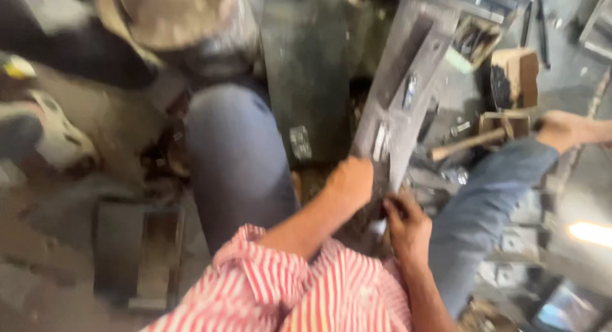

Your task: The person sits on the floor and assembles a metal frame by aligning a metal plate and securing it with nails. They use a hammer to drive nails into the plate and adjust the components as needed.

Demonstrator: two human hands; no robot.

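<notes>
A long grey metal channel piece (408,83), flat-sided and dusty, runs slantwise from the upper right down to the middle of the view, its lower end between the person's knees. The left hand (350,182) is closed over that lower end, knuckles up, gripping the edge of the metal. The right hand (408,227) sits just beside it, slightly lower, fingers curled in at the foot of the piece (whether they pinch something small there is lost in the blur, and I cannot tell). Both forearms come out of a red-and-white striped shirt (287,294) at the bottom of the picture.

Either side of the hands are legs in blue-grey trousers (239,153), the left knee bent up high. Right of the channel lies a wooden-handled hammer (468,142) amid metal scraps, near a bare foot (567,129). Behind it stands an open brown cardboard box (519,73). At far left a grey and cream sandal (48,134) rests on the dirty floor.
</notes>
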